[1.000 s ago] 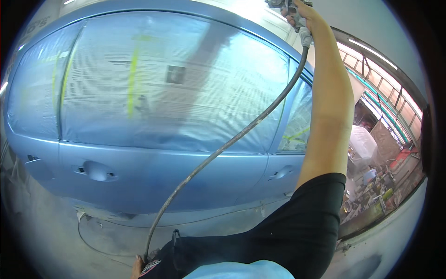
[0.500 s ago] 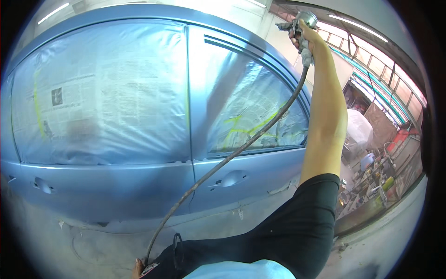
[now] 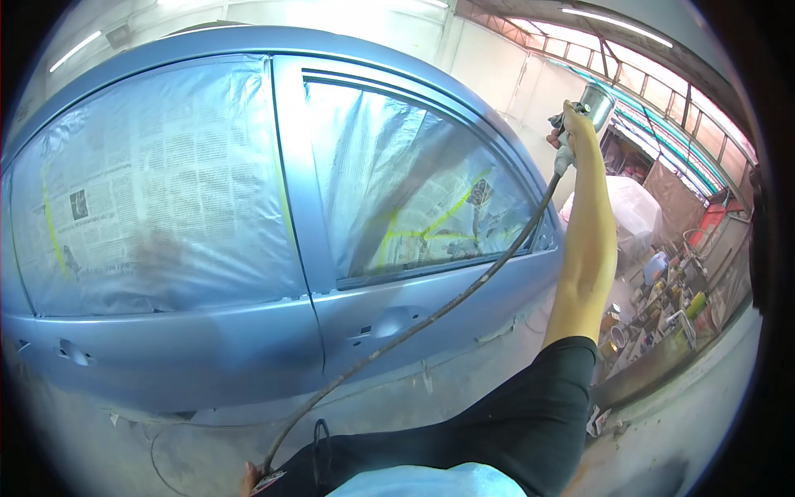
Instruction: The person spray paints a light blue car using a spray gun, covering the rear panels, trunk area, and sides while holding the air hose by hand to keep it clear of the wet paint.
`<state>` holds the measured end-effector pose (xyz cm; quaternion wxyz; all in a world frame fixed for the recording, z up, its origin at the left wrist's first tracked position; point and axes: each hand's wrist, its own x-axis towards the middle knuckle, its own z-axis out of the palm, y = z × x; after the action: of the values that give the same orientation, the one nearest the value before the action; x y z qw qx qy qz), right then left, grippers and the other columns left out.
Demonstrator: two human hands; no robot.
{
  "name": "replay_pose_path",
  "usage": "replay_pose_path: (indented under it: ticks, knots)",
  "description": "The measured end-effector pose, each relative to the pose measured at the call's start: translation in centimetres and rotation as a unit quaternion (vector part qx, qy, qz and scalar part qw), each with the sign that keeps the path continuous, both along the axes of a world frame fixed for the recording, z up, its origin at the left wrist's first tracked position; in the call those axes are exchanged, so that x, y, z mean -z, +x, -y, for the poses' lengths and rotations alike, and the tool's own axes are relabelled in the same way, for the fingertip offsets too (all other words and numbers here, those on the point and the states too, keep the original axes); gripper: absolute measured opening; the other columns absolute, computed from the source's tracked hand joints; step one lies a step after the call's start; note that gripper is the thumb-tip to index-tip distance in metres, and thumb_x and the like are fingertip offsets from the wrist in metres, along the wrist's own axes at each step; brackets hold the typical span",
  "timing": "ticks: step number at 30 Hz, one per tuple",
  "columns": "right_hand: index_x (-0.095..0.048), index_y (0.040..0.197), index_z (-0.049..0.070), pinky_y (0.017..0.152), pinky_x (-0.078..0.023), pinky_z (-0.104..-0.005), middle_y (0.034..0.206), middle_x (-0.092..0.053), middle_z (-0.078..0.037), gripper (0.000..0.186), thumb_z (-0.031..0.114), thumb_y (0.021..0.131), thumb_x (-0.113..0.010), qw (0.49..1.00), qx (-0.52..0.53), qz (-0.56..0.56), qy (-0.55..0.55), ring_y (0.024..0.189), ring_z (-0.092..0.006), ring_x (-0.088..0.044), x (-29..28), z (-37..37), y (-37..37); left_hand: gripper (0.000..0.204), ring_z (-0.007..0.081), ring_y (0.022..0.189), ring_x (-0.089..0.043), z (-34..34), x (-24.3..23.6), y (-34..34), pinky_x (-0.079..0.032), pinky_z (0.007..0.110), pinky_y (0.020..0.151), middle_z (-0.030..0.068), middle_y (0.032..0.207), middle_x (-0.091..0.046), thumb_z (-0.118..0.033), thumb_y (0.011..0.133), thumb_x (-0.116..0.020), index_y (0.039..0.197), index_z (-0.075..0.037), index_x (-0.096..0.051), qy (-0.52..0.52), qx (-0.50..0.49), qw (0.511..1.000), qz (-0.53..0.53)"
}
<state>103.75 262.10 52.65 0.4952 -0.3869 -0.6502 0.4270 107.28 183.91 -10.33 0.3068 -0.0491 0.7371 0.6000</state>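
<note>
My right hand [image 3: 577, 126] is raised at the upper right, closed round the grip of a spray gun [image 3: 598, 103] with a metal cup. From the gun's foot a dark air hose [image 3: 431, 319] sags across to the lower left. There my left hand [image 3: 250, 479], mostly cut off by the lower edge, grips the hose. Left of the gun stands a blue car [image 3: 240, 352], its side facing me. Masking paper and film cover its rear window [image 3: 166, 190] and its front window [image 3: 431, 182], with yellow tape on both.
A cluttered bench [image 3: 662, 311] with cans and tools stands at the right. Behind it is a bulky thing under a pale cover [image 3: 621, 215]. Part of the hose loops on the grey floor [image 3: 224, 451] beneath the car.
My right hand has lowered the spray gun and carried it right, past the car's front window. The hose hangs lower with it. The car sits further left in view.
</note>
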Motion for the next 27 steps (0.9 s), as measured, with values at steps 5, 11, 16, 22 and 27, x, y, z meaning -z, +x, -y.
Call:
replay_pose_path:
  ticks: [5, 11, 16, 22, 27]
  knots:
    - [-0.057, 0.102, 0.009, 0.037, -0.046, -0.0289, 0.071, -0.055, -0.007, 0.05, 0.058, 0.094, -0.053, 0.984, -0.158, -0.009, 0.079, 0.045, -0.0167, -0.054, -0.3, 9.3, 3.4, 0.061, 0.0258, 0.056, -0.048, -1.0, 1.8, 1.4, -0.033, 0.04, 0.052, 0.0106, 0.06, -0.053, -0.057, 0.099, -0.036, 0.081, -0.004, -0.06, 0.022, 0.038, 0.999, 0.015]
    - [-0.058, 0.107, 0.009, 0.039, -0.047, -0.0248, 0.075, -0.061, -0.006, 0.048, 0.056, 0.095, -0.053, 0.937, -0.323, -0.021, 0.133, 0.046, -0.0146, -0.055, -2.0, 24.6, -5.5, 0.062, 0.0251, 0.055, -0.049, 2.0, 2.9, 3.7, -0.033, 0.039, 0.052, 0.01, 0.059, -0.053, -0.058, 0.098, -0.036, 0.079, -0.005, -0.06, 0.024, 0.004, 1.0, 0.02]
    - [-0.066, 0.117, 0.008, 0.073, -0.052, -0.0356, 0.099, -0.067, -0.017, 0.045, 0.041, 0.105, -0.037, 0.907, -0.342, 0.009, 0.244, 0.081, -0.0222, -0.062, -2.6, 36.5, -3.7, 0.062, 0.0245, 0.055, -0.049, 3.2, 3.2, 5.1, -0.033, 0.039, 0.052, 0.0094, 0.059, -0.054, -0.059, 0.098, -0.036, 0.078, -0.005, -0.06, 0.02, -0.023, 0.999, 0.023]
    - [-0.06, 0.128, 0.008, 0.077, -0.053, -0.0362, 0.11, -0.066, -0.02, 0.053, 0.046, 0.105, -0.031, 0.939, -0.213, 0.064, 0.261, 0.091, -0.0236, -0.062, -1.4, 28.1, -0.6, 0.063, 0.0238, 0.055, -0.049, 0.3, 3.9, 6.2, -0.033, 0.039, 0.051, 0.0088, 0.059, -0.054, -0.06, 0.098, -0.036, 0.076, -0.005, -0.059, 0.017, -0.002, 0.999, 0.03]
    - [-0.057, 0.107, 0.008, 0.039, -0.045, -0.0267, 0.075, -0.063, -0.006, 0.05, 0.056, 0.098, -0.047, 0.955, -0.285, -0.028, 0.079, 0.047, -0.0144, -0.056, 2.9, 9.9, 2.1, 0.064, 0.0232, 0.054, -0.049, -4.0, 4.4, 7.7, -0.033, 0.038, 0.051, 0.0083, 0.058, -0.054, -0.06, 0.098, -0.036, 0.075, -0.005, -0.059, 0.006, 0.005, 1.0, 0.029]
